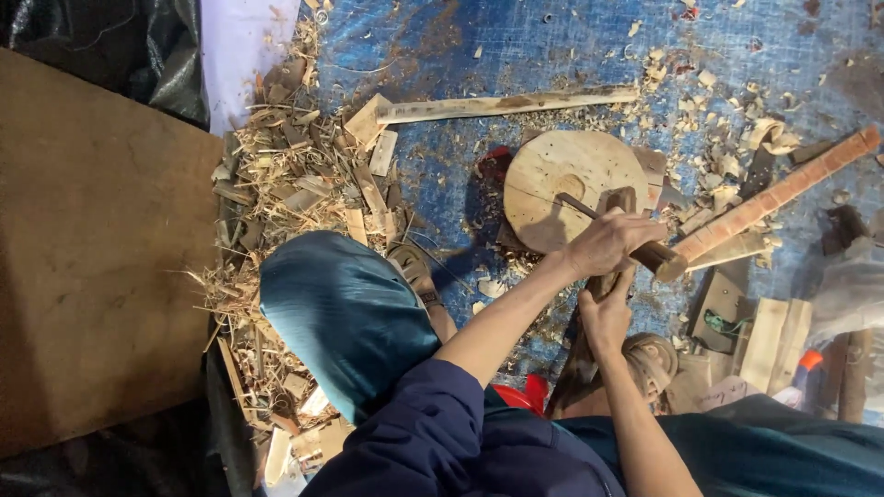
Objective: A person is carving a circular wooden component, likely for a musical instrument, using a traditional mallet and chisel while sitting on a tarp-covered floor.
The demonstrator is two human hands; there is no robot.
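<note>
My left hand [612, 241] grips the wooden handle of a bladed cutting tool [665, 260]; its thin dark blade [578, 204] lies across a round wooden block [552, 175]. Just below it, my right hand [605, 311] is closed around a brown piece of wood [578, 361] that stands up against the block's near edge. The piece's top end [622, 197] shows just beyond my left hand. Whether the blade touches the piece is hidden by my fingers.
A heap of wood shavings and offcuts [295, 184] lies to the left on a blue tarp [442, 55]. A long pale slat [506, 105] lies beyond the block, a reddish stick [778, 195] to the right, and a brown board [92, 258] at far left. My sandalled feet [414, 267] flank the block.
</note>
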